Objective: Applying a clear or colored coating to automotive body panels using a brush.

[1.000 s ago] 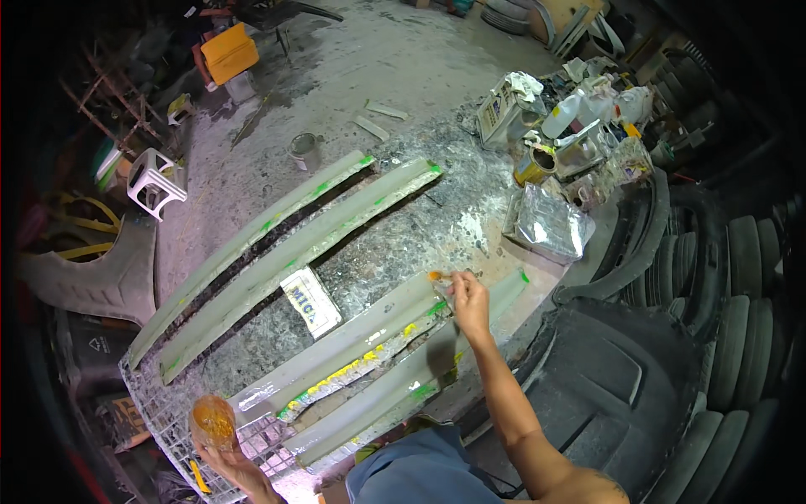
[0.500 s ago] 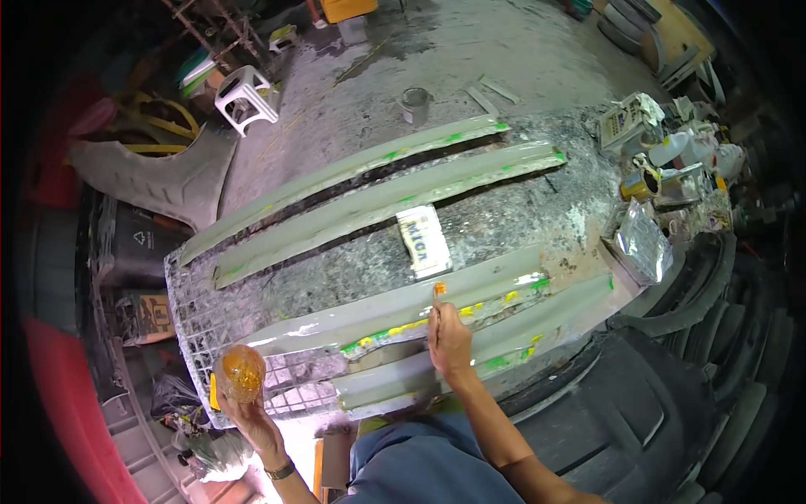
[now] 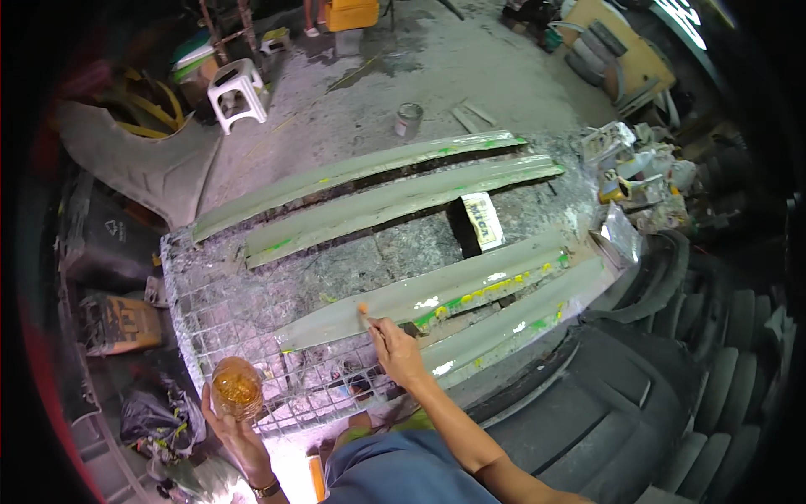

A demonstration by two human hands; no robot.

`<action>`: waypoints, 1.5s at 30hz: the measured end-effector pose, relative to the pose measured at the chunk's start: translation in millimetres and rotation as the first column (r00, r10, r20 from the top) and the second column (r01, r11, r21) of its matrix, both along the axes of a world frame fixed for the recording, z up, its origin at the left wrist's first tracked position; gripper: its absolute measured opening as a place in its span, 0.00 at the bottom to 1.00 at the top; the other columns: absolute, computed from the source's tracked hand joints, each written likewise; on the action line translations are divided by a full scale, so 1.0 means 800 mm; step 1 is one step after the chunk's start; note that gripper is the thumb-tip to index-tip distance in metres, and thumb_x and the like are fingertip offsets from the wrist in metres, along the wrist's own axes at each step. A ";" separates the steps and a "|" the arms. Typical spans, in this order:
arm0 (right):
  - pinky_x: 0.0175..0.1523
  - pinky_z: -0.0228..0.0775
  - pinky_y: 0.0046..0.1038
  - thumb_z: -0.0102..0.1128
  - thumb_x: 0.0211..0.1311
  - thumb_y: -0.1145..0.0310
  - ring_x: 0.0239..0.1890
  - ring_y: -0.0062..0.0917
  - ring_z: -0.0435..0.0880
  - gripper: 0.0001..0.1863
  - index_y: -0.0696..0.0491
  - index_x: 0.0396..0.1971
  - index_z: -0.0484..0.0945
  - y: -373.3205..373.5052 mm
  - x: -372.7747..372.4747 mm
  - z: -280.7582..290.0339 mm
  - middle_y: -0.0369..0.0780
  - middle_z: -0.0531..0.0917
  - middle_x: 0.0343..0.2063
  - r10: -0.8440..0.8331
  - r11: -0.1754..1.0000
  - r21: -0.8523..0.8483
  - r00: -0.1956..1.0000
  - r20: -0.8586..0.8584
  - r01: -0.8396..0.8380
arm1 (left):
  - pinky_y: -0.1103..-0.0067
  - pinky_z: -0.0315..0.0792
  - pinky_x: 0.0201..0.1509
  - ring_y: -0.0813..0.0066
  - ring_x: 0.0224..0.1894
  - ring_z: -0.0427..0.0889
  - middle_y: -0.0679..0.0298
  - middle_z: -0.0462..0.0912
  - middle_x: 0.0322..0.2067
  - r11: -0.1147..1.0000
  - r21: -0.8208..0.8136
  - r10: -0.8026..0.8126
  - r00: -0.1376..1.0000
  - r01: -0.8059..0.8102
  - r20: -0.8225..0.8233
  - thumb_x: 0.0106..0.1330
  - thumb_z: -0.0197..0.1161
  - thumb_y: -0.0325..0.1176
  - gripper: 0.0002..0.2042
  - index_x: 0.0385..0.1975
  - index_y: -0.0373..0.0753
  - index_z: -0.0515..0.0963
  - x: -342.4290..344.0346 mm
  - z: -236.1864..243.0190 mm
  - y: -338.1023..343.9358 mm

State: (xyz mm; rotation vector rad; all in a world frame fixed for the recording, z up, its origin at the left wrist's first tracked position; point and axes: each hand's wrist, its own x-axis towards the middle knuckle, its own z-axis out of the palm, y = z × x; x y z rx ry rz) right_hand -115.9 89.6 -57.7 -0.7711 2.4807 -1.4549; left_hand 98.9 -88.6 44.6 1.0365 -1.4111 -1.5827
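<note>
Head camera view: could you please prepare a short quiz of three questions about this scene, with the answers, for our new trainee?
1. Which hand holds the rounded clear container with the amber contents?

2. True or false: in the picture, the white stool stands to the right of the grey can.

3. The orange tip of the small tool in the right hand is at which thing?
A) the white stool
B) a long grey-green strip
C) the grey can

Key:
1. The left hand.
2. False: the stool stands to the left of the can.
3. B.
</note>
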 end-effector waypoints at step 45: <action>0.28 0.67 0.39 0.52 0.67 0.68 0.25 0.42 0.79 0.06 0.54 0.39 0.74 -0.217 0.207 -0.025 0.46 0.78 0.24 -0.155 0.987 0.026 0.977 -0.143 0.160 | 0.75 0.62 0.61 0.71 0.53 0.70 0.60 0.71 0.45 0.953 0.073 -0.282 0.950 0.293 -0.136 0.63 0.59 0.31 0.33 0.65 0.31 0.52 0.145 -0.031 -0.166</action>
